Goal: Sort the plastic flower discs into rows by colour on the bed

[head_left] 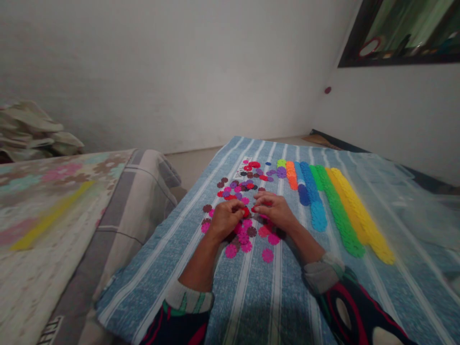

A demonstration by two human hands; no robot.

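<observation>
My left hand point(226, 219) pinches a red notched plastic disc point(246, 212) between thumb and fingers. Close beside it, my right hand point(277, 212) is closed, with a second red disc point(254, 209) at its fingertips. The two discs are a small gap apart. Around and beneath both hands lie loose notched discs in pink point(267, 255), dark brown point(207, 208), purple point(281, 172) and red point(254, 165). Part of this spread is hidden under my hands.
Right of my hands, overlapping discs form rows: orange point(292, 176), blue point(311, 189), green point(341, 220) and yellow point(370, 227). They lie on a striped blue cloth point(172, 239). Clear plastic bags point(413, 215) spread at the right. A covered bed point(72, 215) stands left.
</observation>
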